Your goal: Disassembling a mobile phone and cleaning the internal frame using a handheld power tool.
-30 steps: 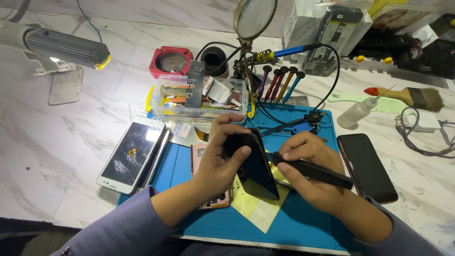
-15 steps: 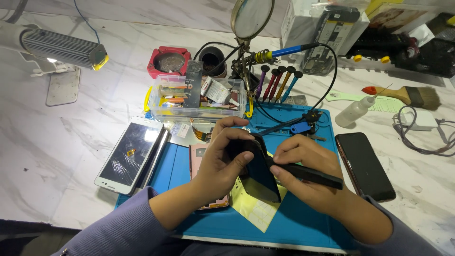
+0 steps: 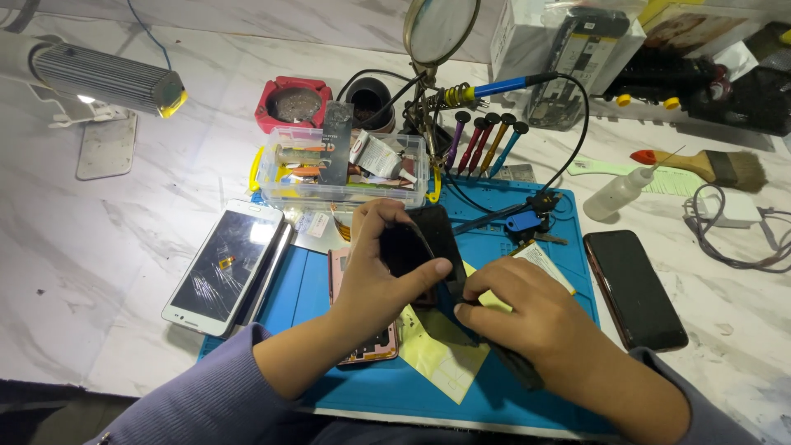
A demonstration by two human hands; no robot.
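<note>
My left hand [image 3: 381, 276] grips a black phone [image 3: 434, 235] from its left side, thumb across the dark face, holding it tilted above the blue work mat [image 3: 313, 284]. My right hand [image 3: 531, 317] is closed around a black tool [image 3: 515, 367] and presses its front end against the phone's lower right edge. Under my hands lie a yellow sheet [image 3: 437, 354] and an opened pink phone body [image 3: 371, 350], mostly hidden by my left wrist.
A white phone with a cracked screen [image 3: 221, 265] lies left of the mat, a black phone [image 3: 633, 288] right of it. Behind stand a clear parts box [image 3: 342, 169], screwdrivers [image 3: 486, 140], a soldering iron [image 3: 494, 86], a magnifier [image 3: 441, 29], a lamp [image 3: 107, 78], a squeeze bottle [image 3: 622, 194] and a brush [image 3: 709, 165].
My hands drew closer together. The right hand slid the tool in toward the phone's lower edge, and the left hand turned the phone more upright.
</note>
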